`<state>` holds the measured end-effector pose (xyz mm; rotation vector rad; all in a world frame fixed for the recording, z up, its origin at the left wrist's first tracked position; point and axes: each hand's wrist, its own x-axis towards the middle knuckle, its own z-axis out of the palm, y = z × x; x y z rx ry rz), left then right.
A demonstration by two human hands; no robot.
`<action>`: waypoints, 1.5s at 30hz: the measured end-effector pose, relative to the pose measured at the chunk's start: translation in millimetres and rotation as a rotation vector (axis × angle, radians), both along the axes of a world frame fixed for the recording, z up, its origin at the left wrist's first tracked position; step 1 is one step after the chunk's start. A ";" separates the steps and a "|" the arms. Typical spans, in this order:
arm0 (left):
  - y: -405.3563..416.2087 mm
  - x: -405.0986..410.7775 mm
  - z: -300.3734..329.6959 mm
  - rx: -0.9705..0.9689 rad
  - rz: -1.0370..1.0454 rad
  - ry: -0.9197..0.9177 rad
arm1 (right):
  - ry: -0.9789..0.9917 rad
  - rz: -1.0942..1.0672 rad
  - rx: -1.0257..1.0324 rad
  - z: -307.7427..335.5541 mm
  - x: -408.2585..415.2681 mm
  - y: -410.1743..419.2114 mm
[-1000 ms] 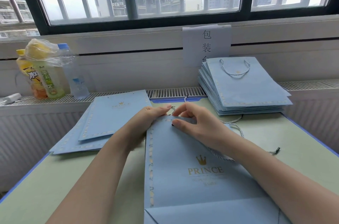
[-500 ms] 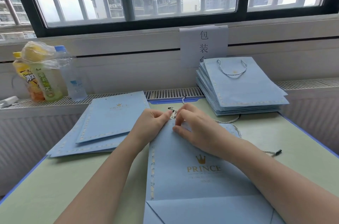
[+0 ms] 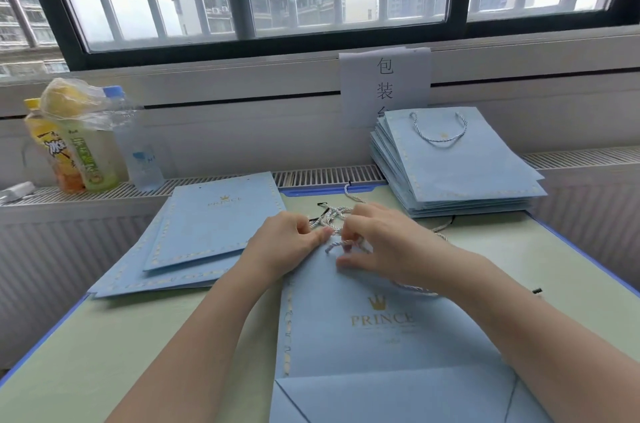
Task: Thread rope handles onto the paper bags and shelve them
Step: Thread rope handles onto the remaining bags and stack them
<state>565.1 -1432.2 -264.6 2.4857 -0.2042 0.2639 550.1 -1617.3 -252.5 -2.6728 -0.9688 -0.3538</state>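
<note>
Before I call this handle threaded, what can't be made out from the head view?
- Holes at the bag's top edge: covered by both hands, left and right.
- Rope path through the bag: hidden under the fingers.
- Bag's bottom: cut off by the frame edge.
- Sign's last character: hidden behind the stack.

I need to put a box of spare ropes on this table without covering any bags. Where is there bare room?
Bare table lies near-left, bordered by the flat bags behind and the left forearm. A second patch lies right of the right forearm, below the finished stack, with a rope tip on it. The middle is crowded: both hands, loose ropes, the bag in work.
</note>
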 end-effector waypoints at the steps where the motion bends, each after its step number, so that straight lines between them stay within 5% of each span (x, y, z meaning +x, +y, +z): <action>1: 0.3 -0.2 0.3 0.012 0.002 -0.004 | 0.019 -0.009 -0.050 -2.9 0.2 2.0; 8: 5.4 -1.7 6.6 -0.099 0.023 0.085 | -0.045 -0.088 0.282 4.2 -5.4 1.0; 16: 7.0 -0.5 4.6 0.191 0.168 0.052 | -0.034 -0.070 0.886 14.8 1.1 -6.1; 19: 0.7 -5.6 9.3 -0.087 -0.006 -0.035 | 0.087 -0.009 1.034 17.6 -1.0 -3.7; 21: -9.7 -13.7 15.1 -0.327 -0.243 -0.028 | 0.098 0.030 0.995 16.5 -3.9 -0.7; 24: -20.4 -22.7 15.6 -0.436 -0.397 0.002 | 0.080 0.057 0.946 13.1 -3.9 3.1; 27: -18.8 -22.1 15.9 -0.561 -0.390 -0.060 | -0.055 -0.016 0.856 7.7 0.8 0.5; 31: -7.4 -16.9 23.0 -0.774 -0.294 -0.166 | -0.526 -0.203 0.365 -2.7 12.0 -11.2; 34: -0.3 -15.2 26.5 -0.822 -0.233 -0.216 | -0.510 -0.308 0.336 -5.1 17.0 -18.0; 39: 3.5 -14.8 25.8 -0.616 -0.156 -0.267 | -0.375 -0.482 0.545 -2.0 23.0 -26.1; 45: 0.0 -10.8 12.7 -0.077 -0.081 0.052 | -0.096 -0.383 0.930 9.9 17.5 -24.8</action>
